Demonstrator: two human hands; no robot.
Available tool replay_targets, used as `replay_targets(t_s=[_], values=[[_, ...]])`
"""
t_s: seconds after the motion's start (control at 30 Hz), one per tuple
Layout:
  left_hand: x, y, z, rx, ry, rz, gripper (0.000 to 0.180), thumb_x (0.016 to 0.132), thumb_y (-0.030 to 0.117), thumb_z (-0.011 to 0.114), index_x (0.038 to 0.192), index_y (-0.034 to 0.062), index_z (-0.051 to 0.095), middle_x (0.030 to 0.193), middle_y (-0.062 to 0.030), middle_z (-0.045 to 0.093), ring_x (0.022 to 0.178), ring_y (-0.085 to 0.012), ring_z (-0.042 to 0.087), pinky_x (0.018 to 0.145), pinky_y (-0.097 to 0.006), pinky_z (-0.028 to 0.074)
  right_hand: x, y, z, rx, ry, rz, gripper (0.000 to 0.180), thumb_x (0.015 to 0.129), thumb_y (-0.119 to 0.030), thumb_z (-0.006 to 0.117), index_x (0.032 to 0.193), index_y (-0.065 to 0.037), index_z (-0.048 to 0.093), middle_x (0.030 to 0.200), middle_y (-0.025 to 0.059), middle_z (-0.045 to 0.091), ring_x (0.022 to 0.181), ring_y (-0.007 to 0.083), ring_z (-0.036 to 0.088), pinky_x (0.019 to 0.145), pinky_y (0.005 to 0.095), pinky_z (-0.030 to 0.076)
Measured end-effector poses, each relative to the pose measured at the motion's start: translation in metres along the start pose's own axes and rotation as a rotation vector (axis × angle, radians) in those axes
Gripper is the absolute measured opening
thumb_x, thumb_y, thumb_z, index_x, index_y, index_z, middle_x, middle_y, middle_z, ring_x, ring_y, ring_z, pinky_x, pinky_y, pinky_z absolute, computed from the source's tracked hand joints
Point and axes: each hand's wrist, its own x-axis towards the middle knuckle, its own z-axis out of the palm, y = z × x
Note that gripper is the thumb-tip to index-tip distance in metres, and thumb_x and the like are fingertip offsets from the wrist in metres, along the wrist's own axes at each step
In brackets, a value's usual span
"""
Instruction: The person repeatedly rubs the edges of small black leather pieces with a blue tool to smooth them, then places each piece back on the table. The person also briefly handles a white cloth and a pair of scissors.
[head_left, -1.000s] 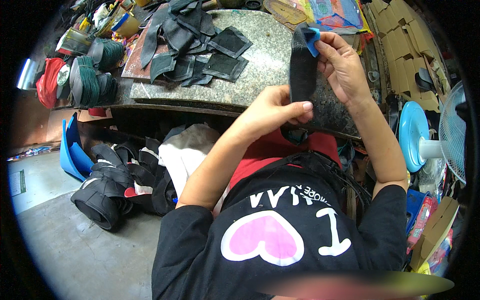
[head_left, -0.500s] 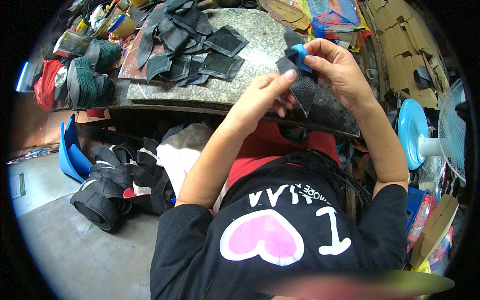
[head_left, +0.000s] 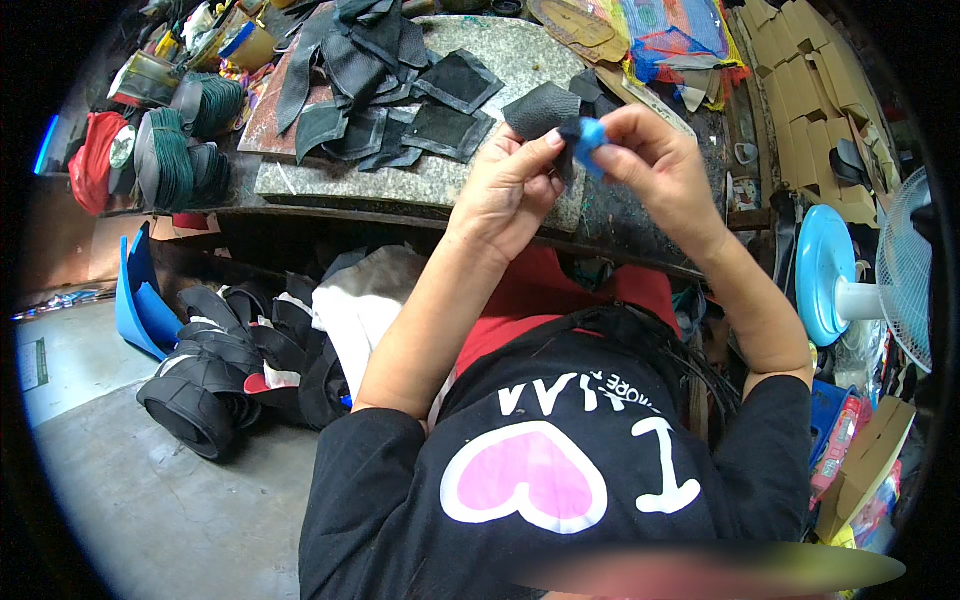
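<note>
One grained black leather piece (head_left: 541, 107) is pinched in the left hand (head_left: 503, 192) near the desk (head_left: 640, 228)'s front edge; the right hand (head_left: 662, 168) grips a blue scrap (head_left: 590, 146).

Speckled slab (head_left: 520, 65) on dark bench (head_left: 640, 225); black leathery pieces (head_left: 442, 130) spread over slab.

Past the left hand (head_left: 512, 190), bare granite slab (head_left: 485, 40) gives a passage between the square black patches (head_left: 440, 130) and the tan sole-shaped pattern (head_left: 570, 30); a narrow strip along its front edge is also free. Heaped black leather scraps (head_left: 355, 70) and green cord coils (head_left: 165, 155) obstruct leftward, the blue fan (head_left: 826, 260) rightward.
</note>
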Motion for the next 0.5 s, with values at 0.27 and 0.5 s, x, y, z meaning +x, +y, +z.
replay_targets(t_s=[0.27,0.5], values=[[0.002,-0.001,-0.008,-0.050,0.042,0.013,0.013,0.089,0.009,0.065,0.100,0.0083,0.060,0.090,-0.0020,0.066,0.072,-0.0073,0.061,0.055,-0.018,0.047,-0.004,-0.010,0.005,-0.217,-0.075,-0.178,0.014,0.084,-0.008,0.067,0.094,-0.001,0.064,0.083,0.0024,0.062,0.075,0.0066,0.055,0.067,0.0241,0.046],[0.001,-0.002,-0.001,-0.028,0.102,0.003,0.012,0.090,0.018,0.065,0.096,0.0076,0.061,0.077,-0.0013,0.061,0.065,-0.0096,0.056,0.065,-0.024,0.050,-0.002,-0.013,0.008,-0.459,-0.108,-0.244,0.015,0.079,-0.004,0.068,0.093,0.000,0.064,0.078,0.0056,0.058,0.066,0.0121,0.054,0.060,0.0250,0.045]])
